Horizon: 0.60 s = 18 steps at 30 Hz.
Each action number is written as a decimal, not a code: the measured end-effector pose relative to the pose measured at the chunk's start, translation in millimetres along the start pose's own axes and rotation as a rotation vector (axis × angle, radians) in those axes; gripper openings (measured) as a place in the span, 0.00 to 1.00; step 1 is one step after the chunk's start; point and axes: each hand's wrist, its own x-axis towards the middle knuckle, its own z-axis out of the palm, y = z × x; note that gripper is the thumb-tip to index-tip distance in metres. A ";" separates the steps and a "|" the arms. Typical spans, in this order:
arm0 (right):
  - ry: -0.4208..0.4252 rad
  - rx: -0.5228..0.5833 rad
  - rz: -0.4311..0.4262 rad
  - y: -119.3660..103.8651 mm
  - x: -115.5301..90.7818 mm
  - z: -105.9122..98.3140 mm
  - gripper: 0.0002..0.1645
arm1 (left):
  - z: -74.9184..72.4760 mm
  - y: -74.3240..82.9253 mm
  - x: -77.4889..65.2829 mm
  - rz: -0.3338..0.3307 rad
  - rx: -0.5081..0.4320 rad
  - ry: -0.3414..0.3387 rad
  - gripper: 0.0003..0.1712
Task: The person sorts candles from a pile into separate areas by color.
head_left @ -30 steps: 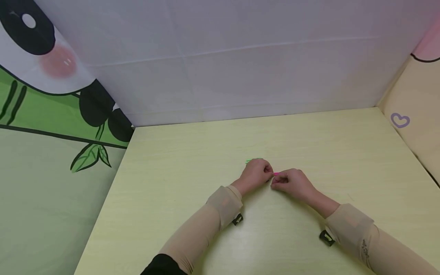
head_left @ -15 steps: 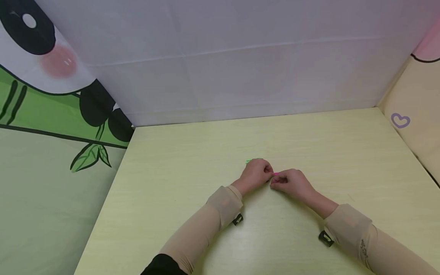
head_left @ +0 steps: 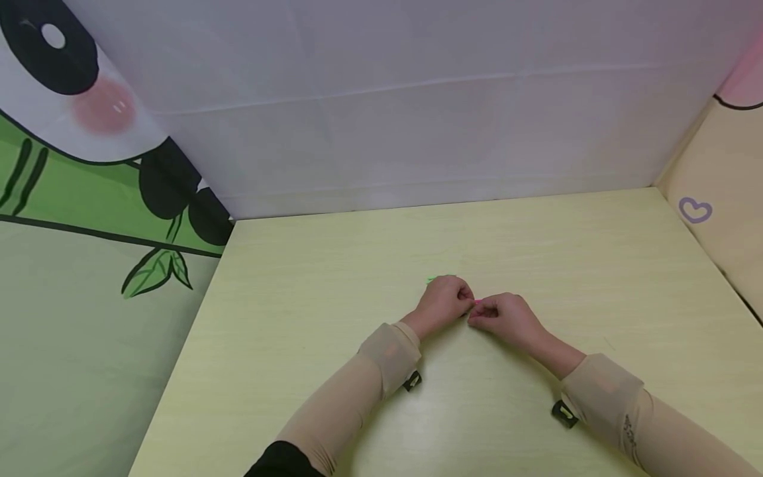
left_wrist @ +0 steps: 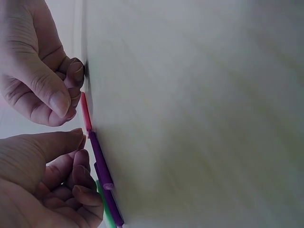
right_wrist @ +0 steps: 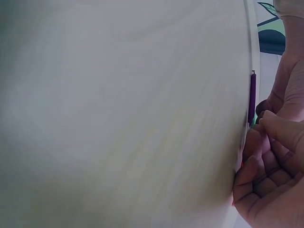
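My left hand [head_left: 444, 298] rests low on the table with its thumb and index fingertip close together at one end of a thin pink stick [left_wrist: 85, 111]. The right hand [head_left: 509, 317] is just to its right, fingers curled beside the pink stick, which runs partly behind them. Whether those fingertips grip the stick is hidden. Purple sticks [left_wrist: 100, 159] lie in line with the pink one, beside my left fingers. A green stick [left_wrist: 105, 204] shows behind the left hand, and its far end peeks out above the knuckles in the head view.
The pale wood-grain table [head_left: 334, 278] stretches around both hands. White cloth [head_left: 417, 119] stands along its back edge, with printed panels at left and right. Small black devices [head_left: 564, 413] hang from the sleeve cuffs.
The right hand and forearm have shifted very slightly to the left. My left hand and the sticks look unmoved.
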 end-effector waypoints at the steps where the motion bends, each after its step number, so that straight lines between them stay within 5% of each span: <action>1: 0.000 0.001 0.001 0.1 -0.1 0.0 0.03 | -0.4 0.3 -0.2 -0.002 -0.002 0.000 0.05; 18: 0.016 -0.024 -0.003 -2.3 2.1 2.5 0.04 | -11.8 -8.3 -11.2 -0.024 -0.060 0.005 0.07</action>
